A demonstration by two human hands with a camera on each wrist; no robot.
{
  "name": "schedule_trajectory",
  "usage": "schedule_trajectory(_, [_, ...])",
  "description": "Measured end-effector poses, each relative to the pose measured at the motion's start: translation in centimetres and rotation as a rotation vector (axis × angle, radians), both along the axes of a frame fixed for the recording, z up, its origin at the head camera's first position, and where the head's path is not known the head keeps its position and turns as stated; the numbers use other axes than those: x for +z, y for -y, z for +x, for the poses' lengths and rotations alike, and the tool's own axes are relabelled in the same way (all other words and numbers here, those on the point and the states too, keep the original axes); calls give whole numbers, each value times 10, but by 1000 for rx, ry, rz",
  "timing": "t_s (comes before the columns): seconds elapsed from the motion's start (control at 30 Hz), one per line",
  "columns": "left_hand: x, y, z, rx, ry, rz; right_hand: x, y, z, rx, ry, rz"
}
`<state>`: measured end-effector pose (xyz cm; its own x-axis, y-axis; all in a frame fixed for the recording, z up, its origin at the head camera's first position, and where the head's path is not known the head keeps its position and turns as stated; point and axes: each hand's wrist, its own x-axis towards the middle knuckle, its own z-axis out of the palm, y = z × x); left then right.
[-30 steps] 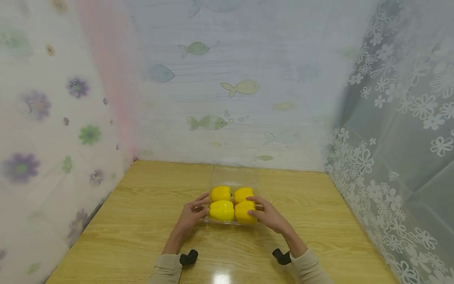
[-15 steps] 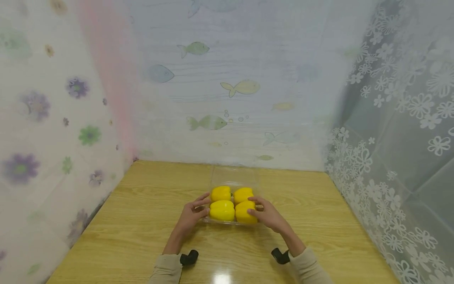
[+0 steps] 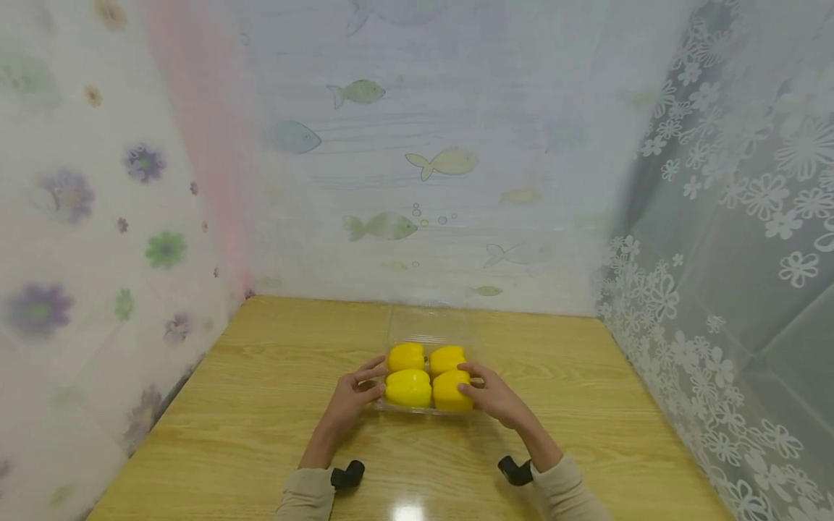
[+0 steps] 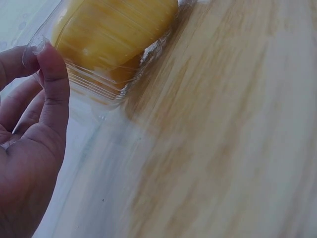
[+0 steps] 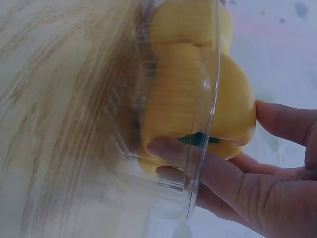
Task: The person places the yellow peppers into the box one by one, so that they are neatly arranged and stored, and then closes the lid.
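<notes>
Several yellow bell peppers lie in two rows inside an open clear plastic box. The left hand (image 3: 352,394) is at the box's left side; in the left wrist view its thumb and a finger pinch the rim of the clear box (image 4: 99,91) beside a yellow pepper (image 4: 119,29). At the other side, the right hand (image 3: 498,396) holds the front right bell pepper (image 3: 449,392). In the right wrist view, one fingertip touches that pepper's outer surface, while other fingers reach inside the clear wall by its green stem (image 5: 198,139). Part of the pepper is hidden by the hand.
The box's clear lid (image 3: 430,322) stands folded back towards the rear sheet with printed fish (image 3: 381,224). A wood-grain table (image 3: 274,376) lies beneath. Flowered sheets hang on the left and right. Black mounts (image 3: 348,474) sit at both wrists.
</notes>
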<state>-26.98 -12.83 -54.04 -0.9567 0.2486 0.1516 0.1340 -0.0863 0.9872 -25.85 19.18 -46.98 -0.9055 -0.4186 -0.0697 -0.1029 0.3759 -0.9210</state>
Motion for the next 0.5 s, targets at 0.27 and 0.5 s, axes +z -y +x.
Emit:
schedule_trajectory(0.27, [-1, 0, 1, -5, -7, 11, -3, -2, 0, -14, 9, 4])
schedule_trajectory(0.5, [0, 0, 1, -13, 0, 18, -2, 1, 0, -28, 14, 1])
